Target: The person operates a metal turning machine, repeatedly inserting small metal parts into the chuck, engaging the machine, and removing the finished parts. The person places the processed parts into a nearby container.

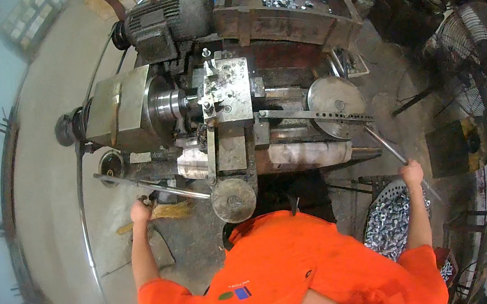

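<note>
My right hand (pixel 412 173) is wrapped round a metal lever (pixel 386 145) that slants out from a round steel disc (pixel 339 105) at the right end of a lathe. My left hand (pixel 141 211) is closed on a small dark thing that I cannot make out. It is just below a long steel bar (pixel 166 189), which runs to a smaller round disc (pixel 233 200) at the machine's front; they look apart. Between my arms is the lathe, with its spindle (pixel 167 105) at left and an oily tool block (pixel 229 90) in the middle.
Behind the lathe are a ribbed motor (pixel 170 19) and a wooden box (pixel 286 19) with small metal parts. Beside my right forearm, a perforated basket (pixel 371 211) holds many shiny parts. A fan (pixel 479 58) stands at right. A straw broom (pixel 170 212) lies near my left hand.
</note>
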Motion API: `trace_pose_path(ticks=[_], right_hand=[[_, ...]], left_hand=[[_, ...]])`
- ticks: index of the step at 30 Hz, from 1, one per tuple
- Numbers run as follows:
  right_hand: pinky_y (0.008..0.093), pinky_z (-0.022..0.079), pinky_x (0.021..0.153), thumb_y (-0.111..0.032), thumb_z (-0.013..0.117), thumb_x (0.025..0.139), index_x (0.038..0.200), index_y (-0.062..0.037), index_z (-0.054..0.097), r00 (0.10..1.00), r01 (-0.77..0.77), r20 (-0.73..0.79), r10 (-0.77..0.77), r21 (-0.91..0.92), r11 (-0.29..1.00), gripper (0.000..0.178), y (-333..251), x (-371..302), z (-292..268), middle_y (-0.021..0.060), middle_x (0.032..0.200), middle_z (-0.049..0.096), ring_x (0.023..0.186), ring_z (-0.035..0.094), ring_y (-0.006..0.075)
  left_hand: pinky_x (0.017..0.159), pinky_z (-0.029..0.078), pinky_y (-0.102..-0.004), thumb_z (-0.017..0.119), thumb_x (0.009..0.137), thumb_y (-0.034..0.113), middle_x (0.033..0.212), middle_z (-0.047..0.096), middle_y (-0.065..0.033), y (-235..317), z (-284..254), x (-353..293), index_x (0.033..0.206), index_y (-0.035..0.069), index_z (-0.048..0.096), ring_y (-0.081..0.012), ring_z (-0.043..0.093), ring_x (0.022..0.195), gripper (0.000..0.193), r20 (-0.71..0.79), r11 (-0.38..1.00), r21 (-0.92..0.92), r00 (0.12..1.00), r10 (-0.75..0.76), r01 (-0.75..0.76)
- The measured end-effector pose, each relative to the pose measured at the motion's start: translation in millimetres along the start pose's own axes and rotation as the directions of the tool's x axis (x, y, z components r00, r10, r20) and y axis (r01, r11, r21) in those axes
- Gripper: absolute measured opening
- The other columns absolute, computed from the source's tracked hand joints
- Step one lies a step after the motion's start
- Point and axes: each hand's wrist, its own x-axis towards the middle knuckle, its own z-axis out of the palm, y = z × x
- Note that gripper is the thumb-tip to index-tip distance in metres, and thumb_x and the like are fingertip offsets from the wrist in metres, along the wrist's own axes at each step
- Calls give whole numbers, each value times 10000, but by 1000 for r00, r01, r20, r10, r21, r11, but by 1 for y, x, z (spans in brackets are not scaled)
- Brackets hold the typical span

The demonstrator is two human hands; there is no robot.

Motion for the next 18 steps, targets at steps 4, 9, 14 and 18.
trace_pose_path(ticks=[4, 9, 14, 18], right_hand=[[452, 503, 668, -222, 592, 616, 792, -35, 609, 1000, 19, 18, -19, -11, 1000, 257, -25, -57, -14, 202, 768, 624, 709, 610, 374], [376, 430, 535, -201, 578, 637, 723, 21, 574, 976, 26, 185, -116, 429, 903, 238, -47, -129, -14, 193, 633, 563, 553, 546, 292], [327, 405, 520, -187, 534, 650, 715, 1, 578, 965, -41, 222, -140, 656, 754, 204, -72, -164, -6, 83, 578, 546, 551, 505, 173], [339, 362, 481, -168, 530, 624, 659, 14, 481, 985, -23, 143, -98, 667, 745, 192, -83, -168, -5, 97, 534, 452, 494, 416, 210]], left_hand=[[499, 503, -309, 579, 867, 365, 706, 617, -123, -2, -33, -2, 1078, -65, 543, -201, 612, 550, 480, 1, 447, -885, 961, -278, 130], [496, 519, -319, 592, 849, 409, 772, 587, -136, 75, -106, -11, 1044, -88, 523, -201, 610, 587, 539, 0, 181, -980, 904, -429, 86], [454, 477, -322, 568, 848, 235, 771, 554, -109, 98, -86, 9, 941, -46, 516, -180, 555, 588, 300, -11, 223, -964, 813, -582, 147], [454, 461, -312, 568, 830, 195, 694, 537, -73, 108, -88, 7, 902, -28, 529, -172, 534, 545, 237, -72, 275, -956, 824, -562, 104]])
